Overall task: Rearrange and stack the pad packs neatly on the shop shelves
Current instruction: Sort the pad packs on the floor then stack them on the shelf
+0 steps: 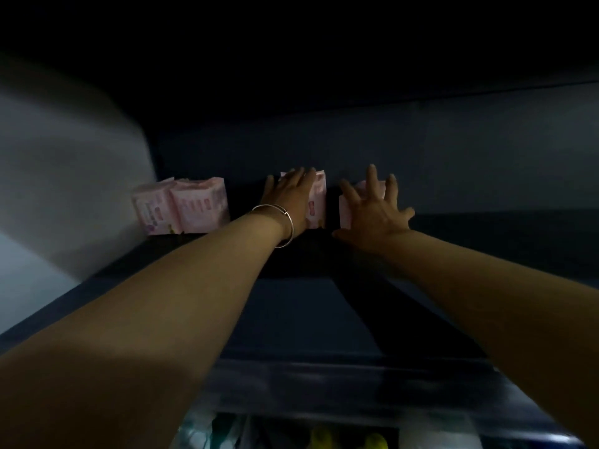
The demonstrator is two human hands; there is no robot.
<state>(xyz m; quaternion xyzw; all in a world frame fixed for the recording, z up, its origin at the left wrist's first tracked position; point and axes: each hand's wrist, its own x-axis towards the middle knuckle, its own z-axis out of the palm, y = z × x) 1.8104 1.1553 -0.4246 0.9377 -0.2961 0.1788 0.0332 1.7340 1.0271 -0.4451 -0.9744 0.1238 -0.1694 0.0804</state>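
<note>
Reaching deep, the left hand (291, 199) lies flat-fingered on a middle pink pack (316, 205), while the right hand (372, 209) spreads over another pack (346, 210); neither clenched. Packs look soft, light, best squeezed by the sides. Two more packs (181, 205) stand mid-left on the shelf (486, 228).

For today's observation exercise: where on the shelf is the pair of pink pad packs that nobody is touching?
In the head view, the untouched pair of pad packs stands at the shelf's far left end against the pale side wall, left of the left hand.
</note>
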